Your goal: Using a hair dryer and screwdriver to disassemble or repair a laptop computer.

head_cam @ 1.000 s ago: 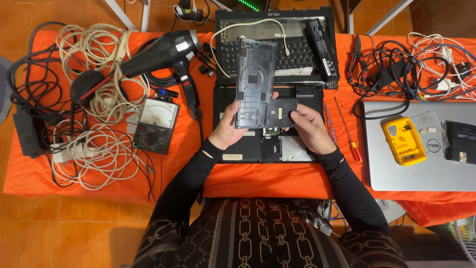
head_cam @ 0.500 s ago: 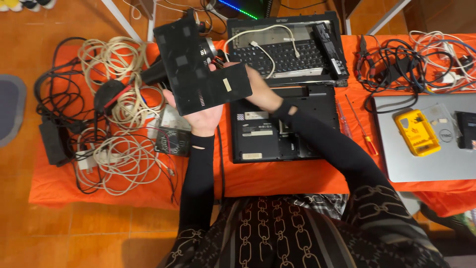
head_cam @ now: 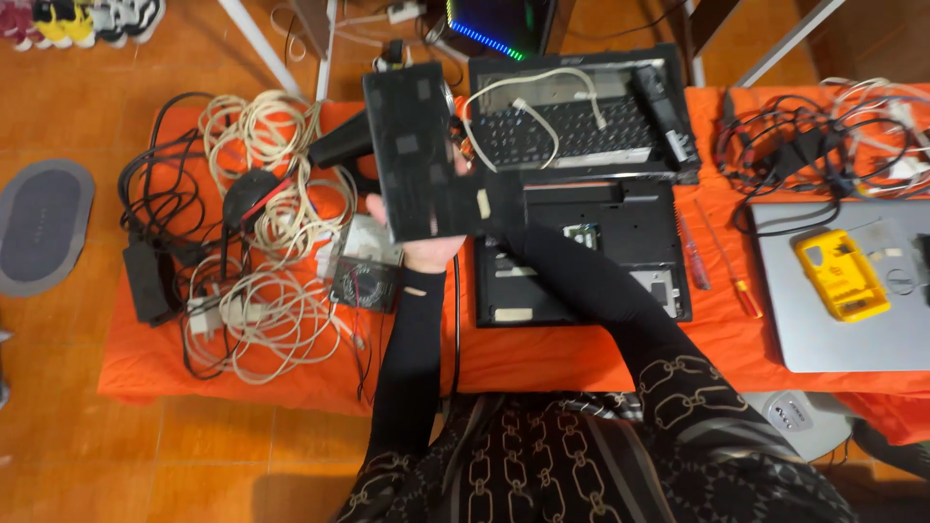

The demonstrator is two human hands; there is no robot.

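Left hand [head_cam: 426,247]: seen beneath the lower edge of a black laptop base panel [head_cam: 417,150], fingers closed on that edge, palm turned up to carry it.
Right hand: hidden behind the panel's lower right corner; only the black sleeve is seen running up to it, so its grip cannot be told.
Panel position: held in the air, above the left half of the desk [head_cam: 581,353], over a black hair dryer [head_cam: 334,150] and a coil of white cable [head_cam: 271,184].
Panel long axis: pointed away from the person, top edge far, bottom edge near; slightly tilted to the left.
Direction from hand: the panel is extended up and away from the left hand, which is the nearer and more visible support.
Opened laptop [head_cam: 581,252]: laid to the right of the panel on the orange cloth, insides exposed, its keyboard section [head_cam: 572,126] beyond it.
Also on desk: a small fan [head_cam: 363,286] just left of the left wrist; two screwdrivers [head_cam: 717,257] right of the opened laptop; a yellow meter [head_cam: 841,274] placed on a silver laptop [head_cam: 833,329].
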